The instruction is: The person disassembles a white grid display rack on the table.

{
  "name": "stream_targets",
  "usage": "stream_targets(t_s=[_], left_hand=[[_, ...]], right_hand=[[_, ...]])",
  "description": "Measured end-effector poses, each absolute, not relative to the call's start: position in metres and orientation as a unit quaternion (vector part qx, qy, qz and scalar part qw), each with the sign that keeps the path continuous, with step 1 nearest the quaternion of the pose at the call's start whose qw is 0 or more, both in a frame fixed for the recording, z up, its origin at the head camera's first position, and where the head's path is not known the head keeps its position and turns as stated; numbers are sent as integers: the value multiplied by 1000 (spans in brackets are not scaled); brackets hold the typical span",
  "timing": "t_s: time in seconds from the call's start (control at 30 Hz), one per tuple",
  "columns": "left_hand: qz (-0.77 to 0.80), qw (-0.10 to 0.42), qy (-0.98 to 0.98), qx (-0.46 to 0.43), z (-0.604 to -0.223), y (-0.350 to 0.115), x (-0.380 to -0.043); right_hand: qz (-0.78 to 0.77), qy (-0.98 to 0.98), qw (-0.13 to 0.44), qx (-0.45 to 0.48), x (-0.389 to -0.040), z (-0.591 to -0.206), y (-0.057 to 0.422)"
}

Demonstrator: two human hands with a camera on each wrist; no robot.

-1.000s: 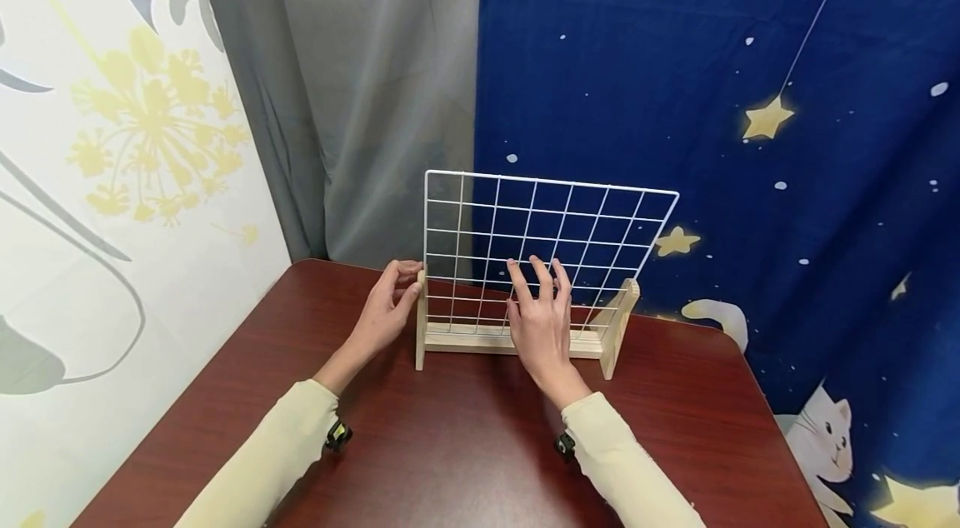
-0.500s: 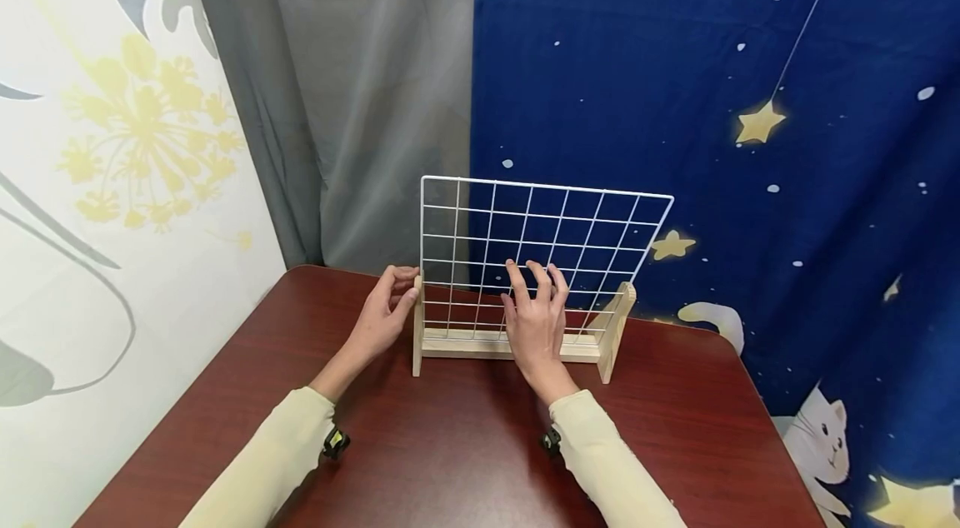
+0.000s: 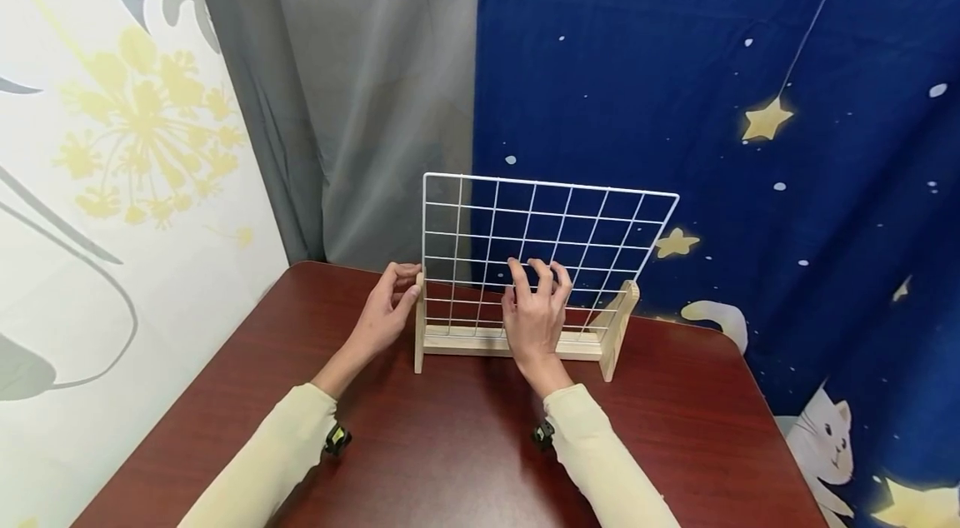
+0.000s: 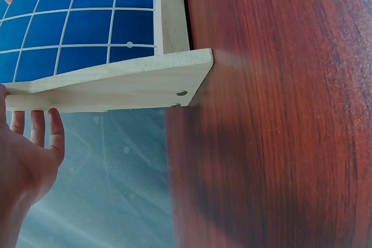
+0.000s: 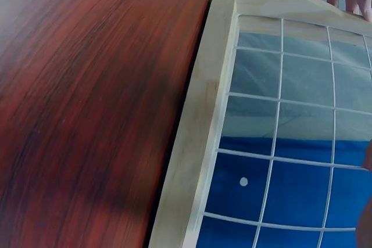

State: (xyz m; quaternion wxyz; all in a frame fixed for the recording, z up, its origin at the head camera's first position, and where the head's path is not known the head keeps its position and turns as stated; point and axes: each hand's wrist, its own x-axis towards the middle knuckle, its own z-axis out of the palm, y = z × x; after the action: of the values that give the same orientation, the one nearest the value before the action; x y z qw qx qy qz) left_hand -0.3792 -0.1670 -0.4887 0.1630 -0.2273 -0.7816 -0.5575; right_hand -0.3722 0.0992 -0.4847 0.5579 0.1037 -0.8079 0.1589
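A white wire grid panel [image 3: 551,221] stands upright in a pale wooden stand made of two side pieces and a bottom bar [image 3: 472,341]. My left hand [image 3: 384,313] pinches the upper end of the left wooden side piece [image 4: 125,85], thumb on one face and fingers on the other. Spread and slightly bent, the fingers of my right hand [image 3: 536,320] rest at the front of the grid near its middle, fingertips right at a horizontal wire. That hand covers part of the grid and bottom bar. In the right wrist view, only a sliver of it shows.
The stand rests on a dark red wooden table [image 3: 450,461]. Behind it hang a grey curtain [image 3: 375,95] and a blue curtain [image 3: 600,70] with stars. A white patterned panel [image 3: 135,261] borders the table's left. The right wooden side piece [image 3: 618,332] stands toward the right.
My right forearm has shifted slightly left, and the right fingers are a little more bent on the grid. The left hand keeps its place; the stand has not visibly moved.
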Motion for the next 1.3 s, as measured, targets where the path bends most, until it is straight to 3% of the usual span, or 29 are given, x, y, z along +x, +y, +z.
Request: stream_targets(t_s=[0.6, 1.3], left_hand=[[-568, 155, -774, -231, -492, -165, -381], [-582, 164, -763, -229, -492, -165, -379]], right_hand=[[161, -802, 568, 95, -374, -474, 99], [168, -789, 579, 119, -375, -420, 95]])
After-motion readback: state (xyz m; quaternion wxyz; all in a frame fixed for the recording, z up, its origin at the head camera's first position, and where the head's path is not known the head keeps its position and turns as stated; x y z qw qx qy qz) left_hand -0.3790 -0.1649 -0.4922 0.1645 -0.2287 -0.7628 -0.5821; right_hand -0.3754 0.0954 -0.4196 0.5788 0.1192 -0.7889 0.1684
